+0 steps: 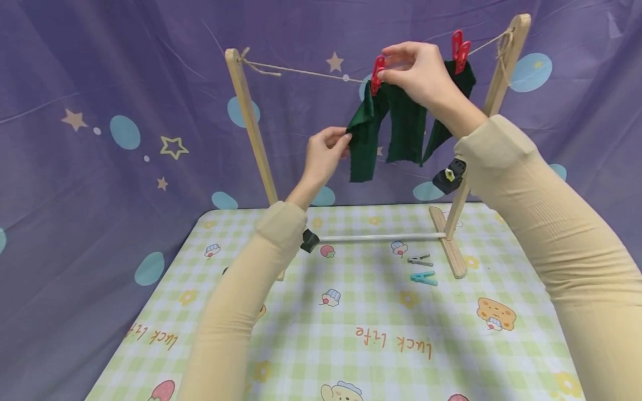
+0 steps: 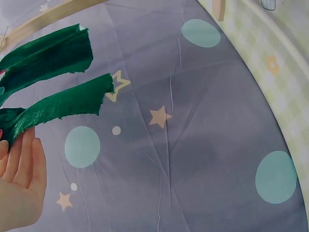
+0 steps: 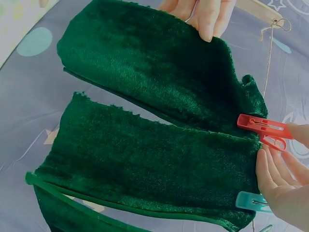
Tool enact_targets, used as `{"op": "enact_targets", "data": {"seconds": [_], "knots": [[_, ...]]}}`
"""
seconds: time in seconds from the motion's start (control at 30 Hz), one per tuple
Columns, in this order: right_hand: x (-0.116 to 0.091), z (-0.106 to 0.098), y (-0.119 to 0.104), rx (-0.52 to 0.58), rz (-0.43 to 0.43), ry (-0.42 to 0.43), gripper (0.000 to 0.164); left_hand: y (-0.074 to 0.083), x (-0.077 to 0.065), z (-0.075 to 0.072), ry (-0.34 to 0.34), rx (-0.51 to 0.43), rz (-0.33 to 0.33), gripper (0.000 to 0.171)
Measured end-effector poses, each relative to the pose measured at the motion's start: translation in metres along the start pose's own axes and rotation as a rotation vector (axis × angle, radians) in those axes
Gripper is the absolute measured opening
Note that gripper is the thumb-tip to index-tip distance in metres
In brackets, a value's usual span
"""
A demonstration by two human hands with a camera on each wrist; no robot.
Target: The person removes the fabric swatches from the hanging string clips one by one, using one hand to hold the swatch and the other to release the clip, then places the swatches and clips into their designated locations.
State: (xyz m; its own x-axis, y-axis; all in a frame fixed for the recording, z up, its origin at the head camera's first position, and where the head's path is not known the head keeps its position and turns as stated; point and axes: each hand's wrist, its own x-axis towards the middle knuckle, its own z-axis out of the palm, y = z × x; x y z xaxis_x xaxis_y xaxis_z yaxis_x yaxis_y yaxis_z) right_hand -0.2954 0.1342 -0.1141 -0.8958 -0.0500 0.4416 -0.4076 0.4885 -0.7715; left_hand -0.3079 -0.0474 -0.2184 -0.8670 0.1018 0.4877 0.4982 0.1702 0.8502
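A pale wooden post [image 1: 254, 139] ties one end of a thin beige twine line [image 1: 311, 72]. The left hand's [image 1: 321, 156] fingers pinch the left edge of a dark green velvety cloth [image 1: 406, 125] hanging from it; the right hand's [image 1: 423, 75] fingers pinch a red plastic clothespin [image 1: 376, 79] at its top left corner. Farther right, another red clothespin [image 1: 461, 57] grips the cloth.

Checked cloth [image 1: 296, 356] on surface: orange lettering "luck life" [image 1: 393, 341], near side, inverted; similar lettering [image 1: 165, 338], left edge, running off, partly legible.
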Motion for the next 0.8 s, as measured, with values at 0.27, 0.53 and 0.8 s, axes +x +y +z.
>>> {"op": "enact_targets", "data": {"seconds": [0.27,0.53,0.8], "knots": [[-0.002,-0.001,0.001,0.002,-0.009,-0.008,0.042,0.001,-0.002,-0.002,-0.005,-0.012,0.002,0.019],[-0.004,-0.001,0.003,0.039,-0.012,0.027,0.041,0.024,-0.015,-0.008,-0.008,0.0,-0.003,0.02],[-0.006,-0.001,0.001,0.054,-0.042,0.083,0.034,0.03,-0.017,-0.011,-0.006,0.002,0.003,0.02]]}}
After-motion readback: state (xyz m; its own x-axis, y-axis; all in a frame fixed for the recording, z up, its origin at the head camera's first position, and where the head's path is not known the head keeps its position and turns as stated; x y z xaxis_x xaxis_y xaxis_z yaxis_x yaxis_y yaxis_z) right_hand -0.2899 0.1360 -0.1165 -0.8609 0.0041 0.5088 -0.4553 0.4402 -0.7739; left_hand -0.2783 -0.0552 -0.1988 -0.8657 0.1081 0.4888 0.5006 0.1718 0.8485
